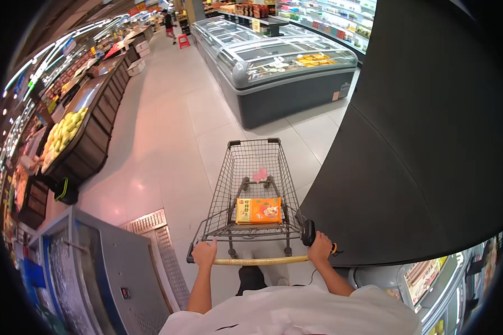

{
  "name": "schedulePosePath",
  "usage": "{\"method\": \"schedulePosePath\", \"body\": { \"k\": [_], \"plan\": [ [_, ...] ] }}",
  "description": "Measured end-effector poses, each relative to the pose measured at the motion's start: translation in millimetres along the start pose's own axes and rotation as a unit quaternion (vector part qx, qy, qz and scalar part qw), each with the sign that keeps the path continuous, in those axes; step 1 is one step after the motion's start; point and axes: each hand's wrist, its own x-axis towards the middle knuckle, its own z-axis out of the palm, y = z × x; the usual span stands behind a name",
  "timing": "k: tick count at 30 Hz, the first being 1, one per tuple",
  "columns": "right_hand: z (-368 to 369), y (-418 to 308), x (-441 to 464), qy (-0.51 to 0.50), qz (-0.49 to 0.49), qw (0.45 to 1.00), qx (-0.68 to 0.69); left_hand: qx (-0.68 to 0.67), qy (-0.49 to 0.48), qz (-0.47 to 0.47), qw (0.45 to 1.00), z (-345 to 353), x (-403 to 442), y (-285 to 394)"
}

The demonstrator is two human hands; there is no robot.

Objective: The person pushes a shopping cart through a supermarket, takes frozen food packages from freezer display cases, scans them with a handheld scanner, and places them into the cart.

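Observation:
Both my hands are on the yellow handlebar (262, 260) of a dark wire shopping cart (223, 178). My left hand (205, 253) is closed round the bar's left end, with the thumb up. Round the right end my right hand (320, 249) is wrapped, beside a black rounded device (308, 232) fixed near the cart's corner. An orange and yellow food package (259, 210) with printed characters lies flat in the basket, close to the handle side. Through the wire floor farther forward shows a small pink patch (260, 174).
Ahead right stands a long glass-topped freezer (296, 97). A large black curved panel (408, 139) rises close on my right. At left are a produce stand with yellow fruit (65, 131), a grey metal tank (117, 268) and a floor grate (161, 234). A person (169, 27) and a red stool (183, 41) are far ahead.

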Motion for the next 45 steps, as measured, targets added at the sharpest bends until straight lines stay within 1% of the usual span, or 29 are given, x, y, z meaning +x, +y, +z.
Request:
{"method": "schedulePosePath", "body": {
  "k": [1,4,6,7,8,9,11,14,15,16,18,22,23,25,27,29,30,33,34,36,37,39,41,42,43,44,45],
  "plan": [
    [6.0,-8.9,12.9,0.010,0.009,1.000,0.010,-0.007,0.010,0.015,1.000,2.3,27.3,7.5],
    [16.3,-35.3,62.0,-0.005,0.032,0.999,0.018,-0.009,0.000,0.034,0.999,4.2,110.5,43.0],
    [31.8,-52.1,95.9,-0.005,0.073,0.997,0.024,-0.005,-0.005,0.057,0.998,6.4,167.9,66.7],
    [40.9,-56.7,110.8,-0.014,0.102,0.994,0.026,-0.003,-0.012,0.063,0.998,11.2,193.9,78.4],
    [43.9,-64.6,126.2,-0.010,0.119,0.993,0.025,0.007,-0.051,0.081,0.995,6.9,220.9,95.5],
    [59.0,-69.3,149.8,0.001,0.121,0.992,0.038,0.017,-0.056,0.090,0.994,19.0,252.0,109.9],
    [69.5,-82.6,181.9,0.022,0.142,0.989,0.042,0.056,-0.033,0.140,0.988,31.6,303.6,140.1],
    [83.4,-99.5,227.1,0.088,0.241,0.964,0.069,0.059,-0.056,0.175,0.981,36.6,374.6,188.0],
    [85.1,-104.9,240.4,0.090,0.247,0.962,0.067,0.059,-0.059,0.182,0.980,40.1,395.6,200.0],
    [109.6,-103.3,272.1,0.083,0.252,0.960,0.086,0.080,-0.060,0.187,0.977,62.1,428.1,216.6],
    [111.9,-109.3,304.1,0.111,0.283,0.947,0.101,0.092,-0.082,0.225,0.966,63.5,466.9,261.1],
    [105.9,-117.5,367.5,0.119,0.344,0.925,0.110,0.111,-0.079,0.274,0.952,66.5,531.0,336.0],
    [126.0,-112.8,401.9,0.114,0.343,0.924,0.123,0.122,-0.072,0.269,0.953,89.4,558.8,352.7],
    [120.9,-115.8,429.4,0.135,0.378,0.907,0.126,0.116,-0.087,0.291,0.946,100.2,589.6,387.6],
    [120.9,-109.5,465.4,0.124,0.410,0.891,0.148,0.126,-0.082,0.298,0.942,95.7,615.4,435.1],
    [128.1,-103.2,494.7,0.143,0.400,0.895,0.139,0.129,-0.105,0.326,0.931,100.3,641.3,472.9],
    [138.2,-96.5,520.4,0.137,0.392,0.898,0.145,0.110,-0.104,0.330,0.932,110.1,657.9,494.2],
    [138.8,-80.1,567.5,0.121,0.416,0.888,0.152,0.104,-0.103,0.343,0.928,127.8,689.3,559.3],
    [138.0,-76.7,582.8,0.114,0.428,0.887,0.132,0.103,-0.114,0.349,0.924,132.7,699.2,579.6],
    [141.8,-63.1,617.1,0.133,0.439,0.882,0.112,0.103,-0.129,0.355,0.920,141.0,715.4,623.9],
    [158.1,-54.4,646.2,0.142,0.434,0.883,0.107,0.111,-0.133,0.341,0.924,155.9,734.6,642.7],
    [161.8,-46.3,671.3,0.150,0.463,0.870,0.082,0.108,-0.136,0.362,0.916,172.5,749.6,678.8],
    [165.8,-32.5,694.2,0.138,0.523,0.832,0.122,0.100,-0.138,0.396,0.902,179.7,760.5,721.1],
    [166.4,-23.0,710.6,0.145,0.534,0.825,0.116,0.098,-0.143,0.410,0.896,186.0,767.1,747.6],
    [165.7,-14.0,723.9,0.150,0.536,0.826,0.089,0.101,-0.141,0.422,0.890,192.4,771.4,771.8],
    [202.3,7.3,768.0,0.137,0.526,0.836,0.074,0.117,-0.136,0.413,0.893,227.7,799.7,797.6],
    [203.1,11.4,783.5,0.142,0.543,0.825,0.065,0.117,-0.145,0.430,0.883,236.2,807.0,824.3]
  ]
}}
